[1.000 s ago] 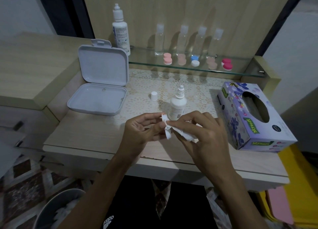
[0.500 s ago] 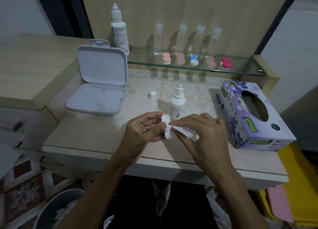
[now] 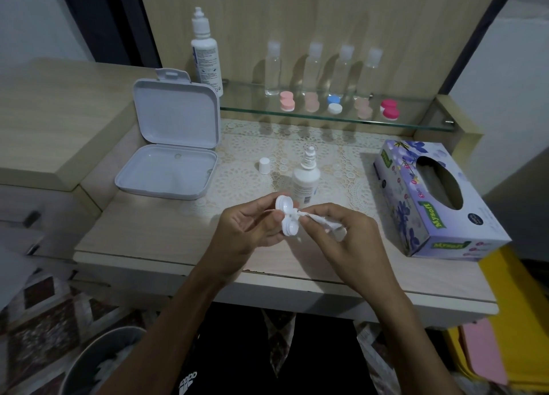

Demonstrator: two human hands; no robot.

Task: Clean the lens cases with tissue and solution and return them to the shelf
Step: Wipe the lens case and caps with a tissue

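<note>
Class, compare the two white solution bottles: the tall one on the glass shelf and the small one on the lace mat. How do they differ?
The tall white bottle stands on the glass shelf, the small white bottle lower down, on the lace mat. The tall one is clearly larger. The small one's nozzle is bare, with a small white cap lying beside it. Both stand upright, with printed labels.

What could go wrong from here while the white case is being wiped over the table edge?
The uncapped solution bottle stands just behind the hands; a knock from the right hand could tip and spill it. The left hand pinches the white lens case by its edge only, so pressure from the tissue might slip it from that grip, possibly to the floor. The loose cap could roll away.
</note>
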